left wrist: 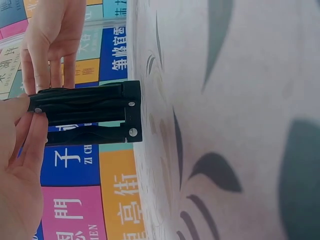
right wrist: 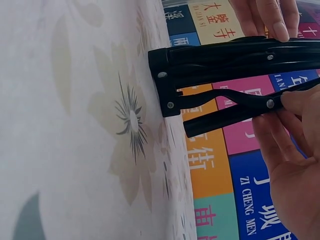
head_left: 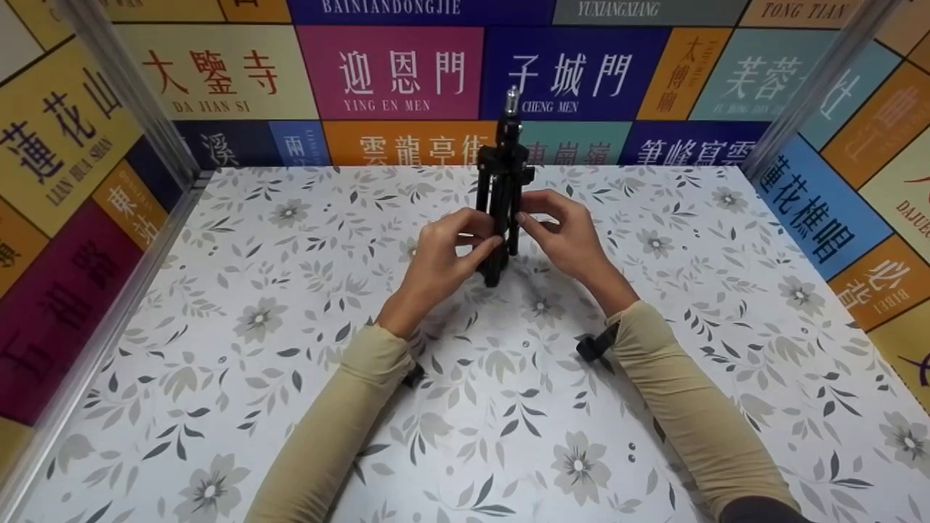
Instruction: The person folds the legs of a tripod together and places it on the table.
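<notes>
A black tripod stand (head_left: 501, 161) with a silver metal tip (head_left: 513, 100) stands upright and mostly folded on the table. My left hand (head_left: 445, 250) pinches its left side between thumb and fingers. On the other side, my right hand (head_left: 570, 231) pinches one tripod leg (right wrist: 220, 119) between thumb and fingers. That leg angles slightly away from the others, and its lower end hangs free of the bottom bracket (right wrist: 165, 82) in the right wrist view. The left wrist view shows the bracket close to the table, with rivets on it.
The table (head_left: 290, 407) has a white cover with grey flowers and leaves. Printed panels (head_left: 392, 73) with large characters stand behind and on both sides, with clear upright edges at the corners. A black wrist mount (head_left: 599, 345) sits under the right sleeve.
</notes>
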A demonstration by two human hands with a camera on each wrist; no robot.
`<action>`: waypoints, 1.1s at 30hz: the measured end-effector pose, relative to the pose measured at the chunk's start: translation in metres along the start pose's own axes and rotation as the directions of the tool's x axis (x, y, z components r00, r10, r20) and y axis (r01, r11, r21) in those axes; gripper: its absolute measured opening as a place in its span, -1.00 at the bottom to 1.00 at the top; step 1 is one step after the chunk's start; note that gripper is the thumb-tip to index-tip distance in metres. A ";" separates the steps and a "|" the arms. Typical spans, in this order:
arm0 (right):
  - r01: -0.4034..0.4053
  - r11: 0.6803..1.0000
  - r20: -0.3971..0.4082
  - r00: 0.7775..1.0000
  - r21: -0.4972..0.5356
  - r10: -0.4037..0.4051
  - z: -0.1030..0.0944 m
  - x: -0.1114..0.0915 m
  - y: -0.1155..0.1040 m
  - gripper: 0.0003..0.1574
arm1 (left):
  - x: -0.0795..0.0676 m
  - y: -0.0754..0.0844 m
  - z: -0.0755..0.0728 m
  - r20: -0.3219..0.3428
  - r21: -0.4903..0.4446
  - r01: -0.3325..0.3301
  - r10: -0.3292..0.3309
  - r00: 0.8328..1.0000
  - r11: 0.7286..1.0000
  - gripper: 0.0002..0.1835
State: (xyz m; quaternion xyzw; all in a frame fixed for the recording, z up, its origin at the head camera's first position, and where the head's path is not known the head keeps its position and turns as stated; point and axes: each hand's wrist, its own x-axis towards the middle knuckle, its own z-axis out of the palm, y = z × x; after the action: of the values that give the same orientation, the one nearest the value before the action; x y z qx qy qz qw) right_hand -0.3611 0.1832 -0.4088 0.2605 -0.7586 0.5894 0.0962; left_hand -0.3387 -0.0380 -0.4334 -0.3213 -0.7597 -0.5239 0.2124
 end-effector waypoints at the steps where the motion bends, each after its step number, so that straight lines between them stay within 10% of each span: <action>1: -0.001 1.000 0.001 1.000 0.000 0.001 0.000 0.000 0.000 -0.64 | 0.000 0.000 0.000 0.000 -0.004 0.002 -0.002 1.000 1.000 -0.78; 33: -0.021 1.000 0.045 0.999 -0.021 0.022 0.002 -0.004 -0.010 -0.62 | -0.001 0.002 0.000 0.001 0.033 0.026 -0.026 1.000 0.999 -0.74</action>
State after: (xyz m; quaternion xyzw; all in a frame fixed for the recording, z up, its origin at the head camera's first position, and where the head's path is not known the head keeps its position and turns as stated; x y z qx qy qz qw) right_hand -0.3522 0.1808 -0.4033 0.2646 -0.7692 0.5767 0.0756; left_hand -0.3365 -0.0380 -0.4327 -0.3081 -0.7727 -0.5136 0.2103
